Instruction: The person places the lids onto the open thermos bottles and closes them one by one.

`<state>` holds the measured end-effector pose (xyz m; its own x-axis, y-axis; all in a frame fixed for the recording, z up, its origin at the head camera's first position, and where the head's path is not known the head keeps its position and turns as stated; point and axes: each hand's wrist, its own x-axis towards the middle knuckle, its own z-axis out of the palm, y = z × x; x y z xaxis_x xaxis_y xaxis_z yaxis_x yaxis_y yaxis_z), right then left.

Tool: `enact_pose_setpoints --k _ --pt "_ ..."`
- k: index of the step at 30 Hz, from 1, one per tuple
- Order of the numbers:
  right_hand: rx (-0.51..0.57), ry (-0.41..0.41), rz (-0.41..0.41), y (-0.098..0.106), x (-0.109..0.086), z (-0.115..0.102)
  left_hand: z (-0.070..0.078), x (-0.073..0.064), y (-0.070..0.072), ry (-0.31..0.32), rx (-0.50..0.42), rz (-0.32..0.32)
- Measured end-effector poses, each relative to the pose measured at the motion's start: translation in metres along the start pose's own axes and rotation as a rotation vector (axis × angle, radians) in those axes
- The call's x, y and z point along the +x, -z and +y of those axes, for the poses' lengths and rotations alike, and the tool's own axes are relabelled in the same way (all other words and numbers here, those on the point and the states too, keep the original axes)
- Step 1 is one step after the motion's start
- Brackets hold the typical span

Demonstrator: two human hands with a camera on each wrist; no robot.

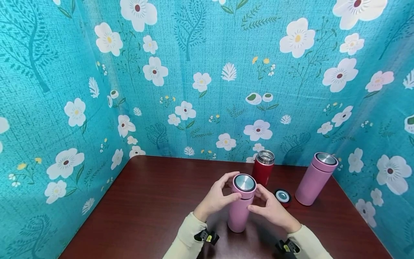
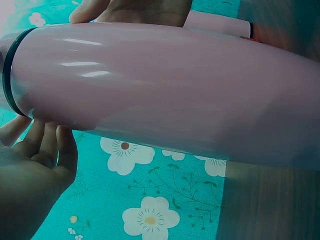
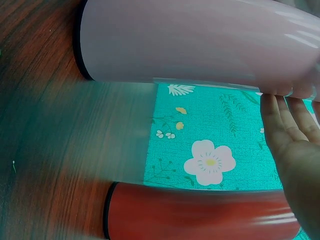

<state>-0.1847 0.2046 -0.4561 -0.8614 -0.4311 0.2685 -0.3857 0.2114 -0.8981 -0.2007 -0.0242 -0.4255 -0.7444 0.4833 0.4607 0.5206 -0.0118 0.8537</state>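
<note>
A pink thermos [image 1: 239,214] with a steel-topped pink lid [image 1: 244,183] stands upright on the dark wooden table [image 1: 155,194], between both hands. My left hand [image 1: 218,198] grips it near the top from the left, its thumb on the lid's lower edge and its fingers around the far side. From the right, my right hand [image 1: 275,210] holds it just below the lid, thumb in front and fingertips partly hidden behind. In the left wrist view the body of the thermos [image 2: 165,90] fills the middle, with a dark ring under its lid.
Behind the hands stands an open red thermos [image 1: 262,171] with a bare steel mouth. Its likely lid, a small round cap [image 1: 283,197], lies underside up to the right. A second pink thermos [image 1: 313,183], lidded, stands farther right. Flowered blue cloth [image 1: 200,108] borders the table.
</note>
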Motion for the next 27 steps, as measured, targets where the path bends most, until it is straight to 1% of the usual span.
enact_pose_setpoints --k 4,8,11,16,18,21,27 --pt "-0.003 -0.002 0.003 -0.0003 -0.0007 -0.0015 0.0021 0.0000 -0.0021 0.004 0.015 0.007" --pt "0.005 0.002 -0.001 -0.0004 -0.0006 -0.0026 0.0023 0.0005 -0.0048 0.010 0.029 0.036" --pt "0.001 0.002 -0.003 -0.0005 -0.0003 -0.0027 0.0015 0.0006 -0.0065 0.015 0.023 0.059" --pt "-0.003 0.004 -0.005 -0.0007 0.0004 -0.0030 0.0026 0.0005 -0.0075 0.050 -0.008 0.079" --pt "-0.002 0.001 -0.006 -0.0007 0.0004 -0.0031 0.0032 0.0005 -0.0070 0.063 -0.017 0.076" --pt "-0.001 -0.008 -0.007 -0.0006 0.0002 -0.0028 0.0027 0.0007 -0.0050 0.060 -0.011 0.066" --pt "0.001 -0.021 -0.001 -0.0005 0.0004 -0.0029 -0.0006 0.0000 -0.0018 0.035 -0.004 0.035"
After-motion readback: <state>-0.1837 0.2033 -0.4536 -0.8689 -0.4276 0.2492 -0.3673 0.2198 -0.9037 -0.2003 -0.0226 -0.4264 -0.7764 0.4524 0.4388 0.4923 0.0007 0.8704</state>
